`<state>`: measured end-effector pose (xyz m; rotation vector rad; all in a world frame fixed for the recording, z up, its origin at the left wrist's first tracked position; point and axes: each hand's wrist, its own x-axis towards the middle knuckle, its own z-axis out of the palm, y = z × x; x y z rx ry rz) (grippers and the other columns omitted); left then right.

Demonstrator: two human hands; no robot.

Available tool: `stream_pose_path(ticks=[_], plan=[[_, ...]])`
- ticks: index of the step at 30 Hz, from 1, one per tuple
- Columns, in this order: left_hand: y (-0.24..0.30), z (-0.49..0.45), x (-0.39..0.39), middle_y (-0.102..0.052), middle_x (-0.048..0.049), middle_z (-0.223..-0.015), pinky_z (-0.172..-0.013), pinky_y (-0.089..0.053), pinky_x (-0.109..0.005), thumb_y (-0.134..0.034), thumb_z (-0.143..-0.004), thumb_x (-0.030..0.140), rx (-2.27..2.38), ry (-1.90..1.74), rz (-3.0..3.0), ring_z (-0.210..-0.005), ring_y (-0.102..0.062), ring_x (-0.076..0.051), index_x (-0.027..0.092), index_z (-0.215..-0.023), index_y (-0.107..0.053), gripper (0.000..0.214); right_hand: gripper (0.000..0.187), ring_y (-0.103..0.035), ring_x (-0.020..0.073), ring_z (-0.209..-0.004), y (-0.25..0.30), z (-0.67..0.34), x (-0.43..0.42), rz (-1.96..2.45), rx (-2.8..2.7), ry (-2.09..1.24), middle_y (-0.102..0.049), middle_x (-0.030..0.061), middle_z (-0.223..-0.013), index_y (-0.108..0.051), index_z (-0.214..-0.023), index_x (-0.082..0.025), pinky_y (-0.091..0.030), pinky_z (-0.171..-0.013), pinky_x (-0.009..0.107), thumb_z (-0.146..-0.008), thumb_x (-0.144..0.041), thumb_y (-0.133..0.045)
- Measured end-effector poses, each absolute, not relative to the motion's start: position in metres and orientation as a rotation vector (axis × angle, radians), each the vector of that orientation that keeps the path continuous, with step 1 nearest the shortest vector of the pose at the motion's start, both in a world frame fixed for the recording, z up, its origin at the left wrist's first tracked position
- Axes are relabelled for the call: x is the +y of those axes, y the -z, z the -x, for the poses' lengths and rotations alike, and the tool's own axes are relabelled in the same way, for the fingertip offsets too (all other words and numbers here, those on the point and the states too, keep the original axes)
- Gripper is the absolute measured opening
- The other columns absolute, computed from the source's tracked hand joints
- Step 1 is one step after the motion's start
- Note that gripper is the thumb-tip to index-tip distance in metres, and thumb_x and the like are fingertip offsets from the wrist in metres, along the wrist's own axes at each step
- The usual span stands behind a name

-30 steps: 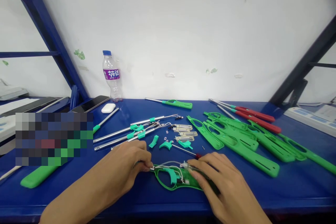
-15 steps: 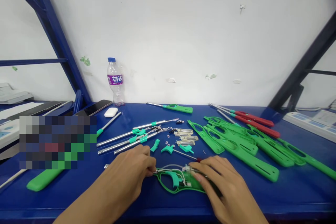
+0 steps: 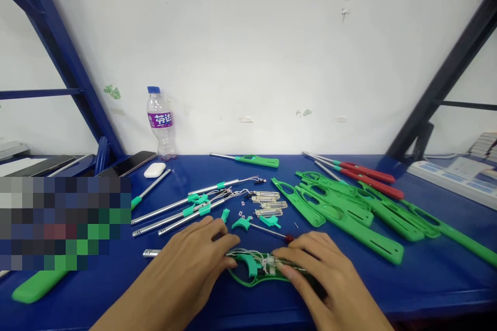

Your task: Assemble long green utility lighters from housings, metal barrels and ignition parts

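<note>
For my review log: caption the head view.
Left hand and right hand hold open green plastic lighter shell on blue bench.

The green shell that I hold is smooth plastic, a little glossy; its tube is bright polished metal, like the loose tubes; the blue table has a dull sheen; the bottle is clear plastic; the wall is matt white.

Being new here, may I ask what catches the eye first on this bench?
At the near edge, the left hand and right hand rest on an open green lighter shell with white wires inside. A heap of empty green shells lies to the right, silver tubes behind the left hand.
</note>
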<state>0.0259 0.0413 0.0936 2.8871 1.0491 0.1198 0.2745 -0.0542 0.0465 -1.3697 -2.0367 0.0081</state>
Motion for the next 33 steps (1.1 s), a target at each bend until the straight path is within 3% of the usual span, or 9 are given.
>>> stream_pose_path(ticks=[12, 18, 23, 26, 30, 33], plan=[[-0.073, -0.034, 0.042, -0.071, -0.0062, -0.108, -0.08, -0.061, -0.04, -0.049, -0.098, 0.0, 0.942, -0.169, -2.853, -0.096, -0.074, -0.026, 0.026, -0.111, -0.079, 0.041, 0.028, -0.067, 0.0225, -0.1, -0.038, -0.278, -0.052, 1.386, -1.964, -0.011, -0.073, 0.0029, -0.109, -0.074, -0.127, -0.028, -0.053, -0.09, 0.037, -0.107, -0.016, -0.059], [-0.062, -0.036, 0.045, -0.07, -0.0083, -0.105, -0.072, -0.063, -0.037, -0.033, -0.084, -0.011, 0.844, -0.372, -2.907, -0.087, -0.074, -0.024, 0.023, -0.121, -0.075, 0.066, 0.035, -0.066, 0.0218, -0.1, -0.042, -0.277, -0.054, 1.388, -1.989, -0.062, -0.072, 0.0019, -0.11, -0.07, -0.134, -0.029, -0.051, -0.091, 0.038, -0.107, -0.011, -0.056], [-0.066, -0.038, 0.038, -0.072, -0.0051, -0.104, -0.073, -0.063, -0.036, -0.031, -0.073, -0.016, 0.775, -0.38, -2.966, -0.084, -0.075, -0.022, 0.026, -0.11, -0.076, 0.072, 0.037, -0.064, 0.0214, -0.099, -0.046, -0.276, -0.054, 1.417, -1.99, -0.146, -0.071, -0.0001, -0.109, -0.071, -0.132, -0.033, -0.048, -0.091, 0.04, -0.107, -0.01, -0.056], [-0.075, -0.041, 0.029, -0.072, -0.0055, -0.107, -0.077, -0.064, -0.038, -0.038, -0.078, -0.013, 0.821, -0.304, -2.97, -0.086, -0.075, -0.023, 0.025, -0.108, -0.076, 0.061, 0.039, -0.062, 0.0222, -0.101, -0.047, -0.275, -0.055, 1.437, -1.986, -0.178, -0.07, 0.0008, -0.111, -0.07, -0.133, -0.032, -0.048, -0.091, 0.041, -0.108, -0.008, -0.053], [-0.086, -0.048, 0.02, -0.071, -0.0085, -0.114, -0.085, -0.066, -0.044, -0.062, -0.098, 0.01, 0.884, -0.198, -2.887, -0.1, -0.076, -0.029, 0.022, -0.103, -0.074, 0.018, 0.04, -0.061, 0.024, -0.104, -0.047, -0.276, -0.054, 1.473, -2.015, -0.189, -0.068, 0.0035, -0.114, -0.068, -0.133, -0.03, -0.049, -0.092, 0.043, -0.109, -0.007, -0.047], [-0.086, -0.052, 0.017, -0.071, -0.0095, -0.123, -0.094, -0.065, -0.048, -0.069, -0.097, 0.01, 0.903, -0.137, -2.858, -0.111, -0.074, -0.031, 0.024, -0.116, -0.073, 0.023, 0.039, -0.06, 0.0248, -0.105, -0.047, -0.276, -0.054, 1.486, -2.024, -0.185, -0.067, 0.0049, -0.115, -0.067, -0.131, -0.027, -0.05, -0.093, 0.045, -0.109, -0.006, -0.044]])
